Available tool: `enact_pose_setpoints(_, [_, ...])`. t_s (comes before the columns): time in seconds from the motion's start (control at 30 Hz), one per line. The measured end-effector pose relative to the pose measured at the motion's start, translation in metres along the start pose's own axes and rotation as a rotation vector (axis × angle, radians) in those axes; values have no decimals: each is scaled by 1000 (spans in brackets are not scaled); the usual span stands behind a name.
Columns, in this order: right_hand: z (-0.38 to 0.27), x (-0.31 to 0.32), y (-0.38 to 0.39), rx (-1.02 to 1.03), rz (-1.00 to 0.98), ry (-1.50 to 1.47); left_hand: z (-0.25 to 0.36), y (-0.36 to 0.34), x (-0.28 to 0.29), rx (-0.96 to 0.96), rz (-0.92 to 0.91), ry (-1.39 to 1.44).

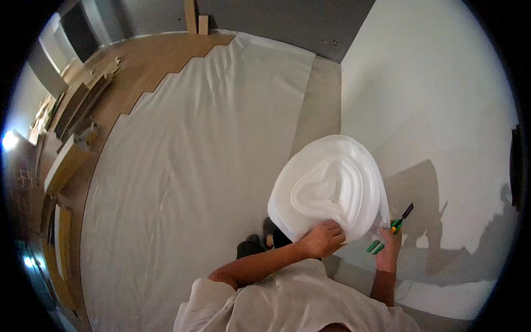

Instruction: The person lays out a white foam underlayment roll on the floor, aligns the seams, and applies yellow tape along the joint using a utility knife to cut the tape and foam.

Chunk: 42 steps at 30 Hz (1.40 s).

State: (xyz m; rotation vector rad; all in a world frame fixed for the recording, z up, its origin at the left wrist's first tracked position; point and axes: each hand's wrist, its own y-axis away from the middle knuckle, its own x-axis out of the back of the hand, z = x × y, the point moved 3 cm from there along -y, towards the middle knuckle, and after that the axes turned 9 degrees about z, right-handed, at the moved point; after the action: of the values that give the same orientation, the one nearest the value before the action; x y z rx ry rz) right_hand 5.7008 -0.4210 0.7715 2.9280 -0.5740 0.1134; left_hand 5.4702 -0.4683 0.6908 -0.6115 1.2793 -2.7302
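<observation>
A large roll of white foam underlay (290,191) stands in front of me, its coiled end facing up. My left hand (322,239) is closed on the roll's near edge, its fingers curled over the layers. To the right of the roll, my right hand (389,248) is wrapped round a green and black utility knife (396,226). The knife's dark tip points up and away toward the wall, and its green end sticks out below my fingers. Beside that hand hangs the roll's loose outer edge; whether the fingers also touch it, I cannot tell.
White underlay sheet (193,182) covers much of the floor, slightly wrinkled. Stepped wood planks (157,55) border it on the left, with stacked boards and cartons (66,160) beyond. A bare strip (318,105) runs along the white wall (426,99) at right. Dark shoes show below the roll.
</observation>
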Motion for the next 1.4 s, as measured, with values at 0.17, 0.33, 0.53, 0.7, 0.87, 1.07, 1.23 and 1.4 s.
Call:
enact_pose_setpoints(0.17, [12,-11,-21,-29,-109,-2,-26,5,-4,19,-49,-41])
enact_pose_setpoints(0.33, [29,-18,-60,-27,-183,-48,-50,5,-17,86,7,-124])
enact_pose_setpoints(0.53, [26,4,-83,-44,-213,-37,-30,-15,-38,82,99,-158])
enact_pose_setpoints(0.7, [23,13,-63,-99,-249,19,-3,23,-43,186,87,-137])
enact_pose_setpoints(0.87, [23,18,-24,-125,-192,52,16,51,-32,164,115,-131])
enact_pose_setpoints(1.07, [21,21,74,-68,-80,122,41,83,16,128,-41,116])
enact_pose_setpoints(1.23, [-1,23,143,-24,90,143,58,80,57,79,-92,131])
enact_pose_setpoints(1.4, [-6,6,165,-23,65,76,42,101,87,48,-72,128])
